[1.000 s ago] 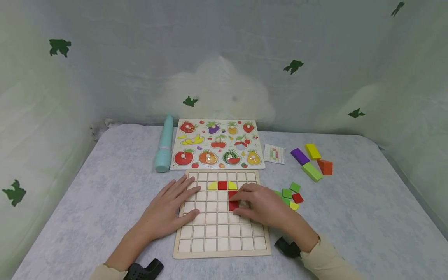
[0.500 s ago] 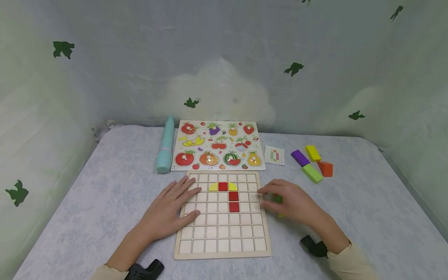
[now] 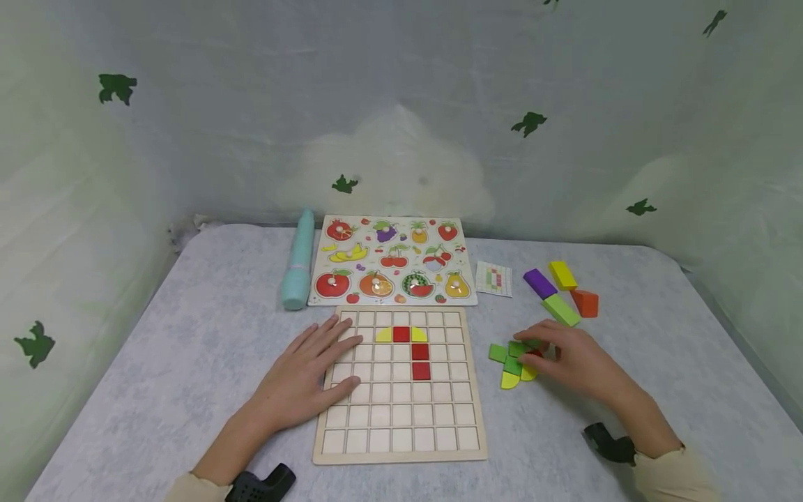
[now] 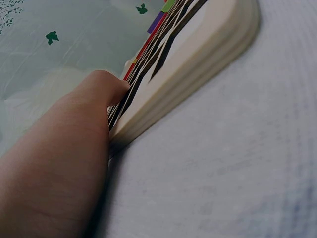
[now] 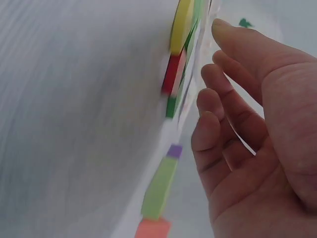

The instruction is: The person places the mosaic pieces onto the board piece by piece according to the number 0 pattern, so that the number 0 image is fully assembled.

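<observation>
My left hand (image 3: 301, 380) lies spread on the left side of a wooden grid board (image 3: 401, 458), its thumb at the board's edge in the left wrist view. Set in the grid are a red square tile (image 3: 401, 335) between two yellow rounded tiles (image 3: 384, 336), and two more red tiles (image 3: 421, 361) in a column below the right one. My right hand (image 3: 574, 355) hovers at a loose group of green tiles (image 3: 512, 365), yellow rounded tiles (image 3: 510, 381) and a red tile (image 5: 173, 74), partly covering them. In the right wrist view its fingers are gently bent, with nothing between them.
Behind the grid board lies a fruit puzzle board (image 3: 326, 301), with a turquoise tapered tube (image 3: 297, 272) on its left. A small printed card (image 3: 493, 279) sits to its right. Farther right are purple (image 3: 539, 283), yellow (image 3: 562, 275), light green (image 3: 560, 310) and orange (image 3: 585, 303) blocks.
My right hand has left the red tiles on the grid and moved right to the loose tiles. The left hand has stayed in place on the board.
</observation>
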`<move>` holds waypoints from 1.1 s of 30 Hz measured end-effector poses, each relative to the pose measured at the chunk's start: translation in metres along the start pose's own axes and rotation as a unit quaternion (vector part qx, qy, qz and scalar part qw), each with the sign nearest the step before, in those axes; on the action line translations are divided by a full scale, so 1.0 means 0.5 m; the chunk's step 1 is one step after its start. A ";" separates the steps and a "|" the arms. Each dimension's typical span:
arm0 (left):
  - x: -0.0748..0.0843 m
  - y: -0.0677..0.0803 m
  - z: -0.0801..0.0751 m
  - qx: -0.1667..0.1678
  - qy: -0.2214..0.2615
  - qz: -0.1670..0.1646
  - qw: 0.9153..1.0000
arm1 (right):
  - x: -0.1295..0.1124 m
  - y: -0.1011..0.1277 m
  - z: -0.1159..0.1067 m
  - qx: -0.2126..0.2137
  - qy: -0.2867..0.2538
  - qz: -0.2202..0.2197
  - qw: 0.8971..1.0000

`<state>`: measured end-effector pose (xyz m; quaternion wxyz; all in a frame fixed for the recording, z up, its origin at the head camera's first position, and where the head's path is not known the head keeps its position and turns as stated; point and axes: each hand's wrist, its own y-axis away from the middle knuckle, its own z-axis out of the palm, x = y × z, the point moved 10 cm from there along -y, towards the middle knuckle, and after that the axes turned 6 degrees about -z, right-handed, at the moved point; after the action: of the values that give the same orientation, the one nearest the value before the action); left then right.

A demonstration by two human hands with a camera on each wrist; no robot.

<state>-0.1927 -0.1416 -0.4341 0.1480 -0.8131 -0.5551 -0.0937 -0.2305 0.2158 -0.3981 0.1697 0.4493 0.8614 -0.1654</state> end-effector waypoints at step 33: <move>0.001 0.000 -0.002 0.007 0.003 0.003 1.000 | -0.040 -0.026 0.008 -0.017 0.009 -0.032 0.999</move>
<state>-0.1927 -0.1413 -0.4331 0.1557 -0.8132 -0.5531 -0.0920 -0.2300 0.1924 -0.3909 0.1638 0.4202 0.8794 -0.1523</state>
